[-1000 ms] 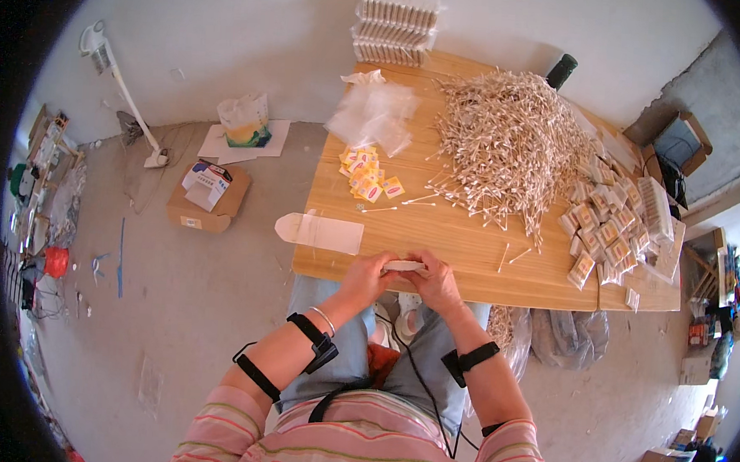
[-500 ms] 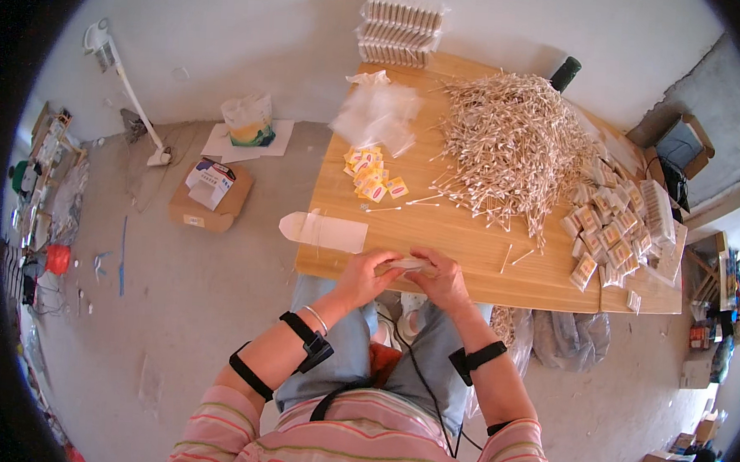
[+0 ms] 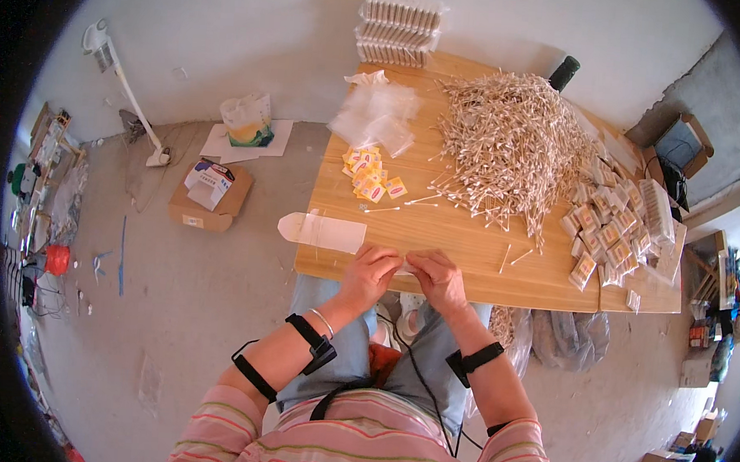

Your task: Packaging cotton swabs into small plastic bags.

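Observation:
Close to the table's near edge, my left hand [image 3: 368, 274] and my right hand [image 3: 438, 280] meet with fingertips pinched. Between them is a small whitish plastic packet [image 3: 406, 268], mostly covered by my fingers; its contents cannot be made out. Left of my hands lies a white card with a pointed end [image 3: 324, 232], a clear strip across it. Beyond it are yellow-and-white printed cards [image 3: 365, 174] and a stack of clear plastic bags [image 3: 376, 118]. A large heap of cotton swabs [image 3: 512, 146] covers the far middle of the table, with a few loose swabs nearer me.
Filled swab packets [image 3: 608, 231] lie piled at the table's right. Stacked packs [image 3: 399, 27] stand at the back against the wall, and a dark green cylinder [image 3: 565, 74] sits behind the heap. A cardboard box [image 3: 208, 202] and a cordless vacuum [image 3: 130, 97] are on the floor to the left.
My fingers have closed in over the packet, so less of it shows. Both hands stay near the table edge; the things on the table have not moved.

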{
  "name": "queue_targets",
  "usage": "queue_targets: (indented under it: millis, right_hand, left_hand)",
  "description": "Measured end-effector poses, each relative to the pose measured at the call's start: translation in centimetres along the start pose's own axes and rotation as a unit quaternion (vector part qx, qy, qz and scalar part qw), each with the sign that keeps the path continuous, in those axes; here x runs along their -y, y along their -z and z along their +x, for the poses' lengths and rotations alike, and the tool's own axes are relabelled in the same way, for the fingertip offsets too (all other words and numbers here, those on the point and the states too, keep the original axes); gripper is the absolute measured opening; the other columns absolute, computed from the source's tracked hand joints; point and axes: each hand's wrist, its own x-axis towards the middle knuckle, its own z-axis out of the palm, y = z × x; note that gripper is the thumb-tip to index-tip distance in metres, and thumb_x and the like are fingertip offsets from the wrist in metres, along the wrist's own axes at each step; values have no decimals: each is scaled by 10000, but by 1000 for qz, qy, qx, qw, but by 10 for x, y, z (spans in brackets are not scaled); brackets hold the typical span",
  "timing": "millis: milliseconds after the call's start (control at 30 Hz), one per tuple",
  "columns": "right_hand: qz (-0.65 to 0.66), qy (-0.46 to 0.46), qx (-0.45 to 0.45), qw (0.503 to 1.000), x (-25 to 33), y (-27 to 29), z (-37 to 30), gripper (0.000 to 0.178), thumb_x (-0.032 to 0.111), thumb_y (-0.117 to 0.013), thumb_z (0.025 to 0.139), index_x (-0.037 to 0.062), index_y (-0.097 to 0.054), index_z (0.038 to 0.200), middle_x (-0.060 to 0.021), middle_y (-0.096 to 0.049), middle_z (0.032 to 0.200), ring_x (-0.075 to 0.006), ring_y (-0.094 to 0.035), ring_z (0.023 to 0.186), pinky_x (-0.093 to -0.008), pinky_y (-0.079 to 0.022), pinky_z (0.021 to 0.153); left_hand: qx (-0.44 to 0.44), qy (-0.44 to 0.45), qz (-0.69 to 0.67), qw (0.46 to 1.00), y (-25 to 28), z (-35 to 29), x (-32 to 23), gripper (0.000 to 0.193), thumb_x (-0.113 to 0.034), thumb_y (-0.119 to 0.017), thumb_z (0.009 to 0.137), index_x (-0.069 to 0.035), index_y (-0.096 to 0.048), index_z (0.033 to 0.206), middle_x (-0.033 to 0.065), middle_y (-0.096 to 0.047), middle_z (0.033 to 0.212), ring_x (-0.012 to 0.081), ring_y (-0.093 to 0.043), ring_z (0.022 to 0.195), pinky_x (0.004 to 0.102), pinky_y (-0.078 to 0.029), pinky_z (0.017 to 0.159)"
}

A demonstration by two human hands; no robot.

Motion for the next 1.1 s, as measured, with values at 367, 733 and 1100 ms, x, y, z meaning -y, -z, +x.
queue_targets:
  millis: [367,733,1100]
  right_hand:
    - [-160,129,17,978,0,8,5,266,53,-667,701,70,-679,967,-24,-556,819,-205,-573,787,-337,-499,654]
    - [-244,195,-12,950,1,2,-1,379,79,-669,630,75,-685,1009,-26,-569,906,-218,-562,848,-357,-482,703]
    - [65,-86,51,993,-6,4,20,88,87,-720,733,57,-642,759,-100,-608,800,-299,-553,840,-393,-437,757]
  left_hand:
    - [27,-127,193,972,9,6,0,212,-99,-653,728,-159,-695,927,-70,-633,870,114,-590,781,297,-394,761]
    - [51,-119,192,973,12,5,-4,217,-127,-668,768,-138,-686,984,-39,-639,915,115,-605,845,300,-413,775]
    - [68,223,-138,963,1,13,2,98,-93,-704,807,-8,-676,847,98,-638,823,186,-621,632,299,-499,582]
